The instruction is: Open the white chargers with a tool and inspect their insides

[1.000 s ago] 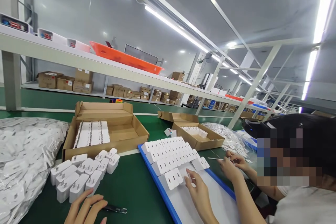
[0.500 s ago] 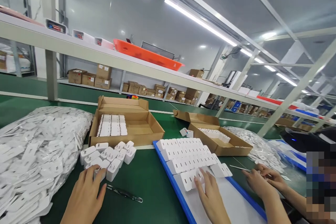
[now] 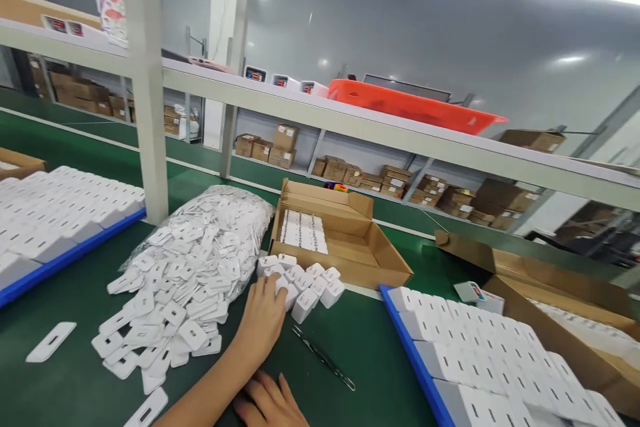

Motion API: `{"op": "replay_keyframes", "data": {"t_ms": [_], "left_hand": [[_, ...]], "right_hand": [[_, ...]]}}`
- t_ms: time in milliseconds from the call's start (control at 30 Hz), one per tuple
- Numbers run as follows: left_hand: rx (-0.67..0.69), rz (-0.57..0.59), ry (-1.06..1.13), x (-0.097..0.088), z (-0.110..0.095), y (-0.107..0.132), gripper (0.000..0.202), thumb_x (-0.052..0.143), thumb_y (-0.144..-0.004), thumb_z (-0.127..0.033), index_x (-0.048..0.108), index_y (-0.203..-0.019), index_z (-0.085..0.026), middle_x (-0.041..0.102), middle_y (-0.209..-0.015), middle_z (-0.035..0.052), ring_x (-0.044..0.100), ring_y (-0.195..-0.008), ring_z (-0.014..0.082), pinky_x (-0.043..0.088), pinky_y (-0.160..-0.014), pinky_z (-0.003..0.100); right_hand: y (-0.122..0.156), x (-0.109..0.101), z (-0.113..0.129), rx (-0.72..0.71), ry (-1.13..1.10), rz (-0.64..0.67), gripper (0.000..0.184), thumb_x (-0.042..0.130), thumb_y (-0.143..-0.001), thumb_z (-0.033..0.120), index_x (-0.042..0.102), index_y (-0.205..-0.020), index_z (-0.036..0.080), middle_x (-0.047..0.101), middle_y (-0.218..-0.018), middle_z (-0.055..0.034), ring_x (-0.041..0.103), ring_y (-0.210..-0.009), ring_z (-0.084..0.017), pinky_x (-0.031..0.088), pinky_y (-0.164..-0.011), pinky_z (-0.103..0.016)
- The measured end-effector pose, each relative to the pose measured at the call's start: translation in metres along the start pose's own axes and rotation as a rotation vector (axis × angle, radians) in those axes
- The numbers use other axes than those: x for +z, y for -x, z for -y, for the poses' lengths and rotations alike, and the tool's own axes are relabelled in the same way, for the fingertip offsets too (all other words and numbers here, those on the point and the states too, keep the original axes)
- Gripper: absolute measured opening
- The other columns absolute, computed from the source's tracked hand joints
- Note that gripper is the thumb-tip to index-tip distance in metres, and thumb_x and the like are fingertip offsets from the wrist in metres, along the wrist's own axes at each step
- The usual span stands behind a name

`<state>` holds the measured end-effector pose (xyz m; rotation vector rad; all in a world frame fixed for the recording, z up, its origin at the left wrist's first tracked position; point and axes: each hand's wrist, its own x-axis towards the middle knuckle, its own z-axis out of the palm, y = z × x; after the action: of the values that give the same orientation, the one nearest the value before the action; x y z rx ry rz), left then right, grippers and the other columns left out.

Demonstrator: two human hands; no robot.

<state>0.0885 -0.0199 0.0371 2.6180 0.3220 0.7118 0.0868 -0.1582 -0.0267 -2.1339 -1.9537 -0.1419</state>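
Observation:
My left hand (image 3: 261, 317) reaches over a cluster of small white plastic casings (image 3: 305, 303) on the green tabletop. Its fingers are bent down around a casing at the cluster's near left; the thumb is hidden. Close to my left forearm, low in the view, is my right hand (image 3: 273, 403), its fingers apart and nothing seen in them. Dark tweezers (image 3: 324, 358) lie to the right of both hands. Left of the hands, flat white slotted plates (image 3: 193, 333) spill from a clear plastic bag (image 3: 225, 197).
An open cardboard box (image 3: 385, 273) with rows of white parts stands behind the cluster. Blue-edged trays of slotted white casings stand right (image 3: 417, 367) and left (image 3: 75, 263). Another open box (image 3: 555, 320) is at far right. A post (image 3: 145, 93) and shelf (image 3: 280, 97) rise behind.
The view has swung left. My right hand has left the casings on the right-hand tray and is now beside my left forearm. My left hand stays at the cluster. The co-worker is out of view.

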Motion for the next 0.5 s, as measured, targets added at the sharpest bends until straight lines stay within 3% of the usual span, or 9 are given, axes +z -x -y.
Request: {"op": "replay_keyframes", "data": {"t_ms": [100, 167, 267, 333, 400, 500], "left_hand": [[-0.004, 0.011, 0.133, -0.001, -0.003, -0.002, 0.025, 0.043, -0.077, 0.002, 0.058, -0.090, -0.013, 0.057, -0.105, 0.0158, 0.052, -0.098, 0.0328, 0.044, -0.084, 0.051], [-0.001, 0.005, 0.267, -0.005, -0.006, -0.001, 0.023, 0.046, -0.073, 0.002, 0.056, -0.083, -0.017, 0.058, -0.095, 0.0113, 0.054, -0.092, 0.0299, 0.046, -0.082, 0.048], [-0.026, -0.045, 0.525, -0.017, -0.009, 0.000, 0.017, 0.051, -0.075, -0.006, 0.051, -0.083, -0.021, 0.056, -0.092, 0.0055, 0.055, -0.090, 0.0244, 0.048, -0.084, 0.042], [-0.073, -0.100, 0.713, -0.024, -0.009, -0.001, 0.019, 0.051, -0.079, -0.016, 0.047, -0.096, -0.022, 0.054, -0.097, 0.0052, 0.057, -0.094, 0.0220, 0.049, -0.087, 0.039], [-0.123, -0.138, 0.908, -0.030, -0.008, -0.004, 0.031, 0.048, -0.083, -0.025, 0.039, -0.113, -0.022, 0.054, -0.108, 0.0087, 0.058, -0.102, 0.0212, 0.050, -0.089, 0.037], [-0.254, -0.093, 1.399, -0.035, -0.007, -0.007, 0.040, 0.055, -0.080, -0.031, 0.043, -0.117, -0.019, 0.054, -0.119, 0.0109, 0.059, -0.108, 0.0229, 0.049, -0.094, 0.038]], "right_hand": [[-0.028, -0.006, 0.006, 0.047, -0.067, 0.066, 0.046, 0.059, -0.087, 0.034, 0.051, -0.131, 0.026, 0.056, -0.134, -0.0074, 0.050, -0.123, -0.032, 0.039, -0.104, -0.052], [-0.043, -0.016, 0.011, -0.001, -0.141, 0.068, 0.047, 0.049, -0.092, 0.027, 0.042, -0.139, 0.031, 0.047, -0.142, -0.0025, 0.047, -0.126, -0.028, 0.037, -0.107, -0.047], [-0.059, -0.016, 0.015, 0.032, -0.165, -0.014, 0.050, 0.044, -0.094, 0.025, 0.034, -0.142, 0.034, 0.046, -0.143, -0.0001, 0.049, -0.125, -0.024, 0.044, -0.102, -0.039], [-0.063, -0.005, 0.014, 0.096, -0.147, -0.082, 0.047, 0.045, -0.094, 0.024, 0.038, -0.140, 0.032, 0.053, -0.137, -0.0023, 0.052, -0.122, -0.025, 0.048, -0.098, -0.039], [-0.063, 0.006, 0.009, 0.074, -0.086, -0.120, 0.042, 0.049, -0.092, 0.023, 0.047, -0.133, 0.028, 0.063, -0.124, -0.0054, 0.056, -0.116, -0.026, 0.047, -0.098, -0.041], [-0.059, 0.016, -0.002, 0.004, 0.087, -0.090, 0.029, 0.062, -0.085, 0.026, 0.063, -0.113, 0.018, 0.071, -0.100, -0.0100, 0.062, -0.100, -0.030, 0.048, -0.094, -0.047]]}}
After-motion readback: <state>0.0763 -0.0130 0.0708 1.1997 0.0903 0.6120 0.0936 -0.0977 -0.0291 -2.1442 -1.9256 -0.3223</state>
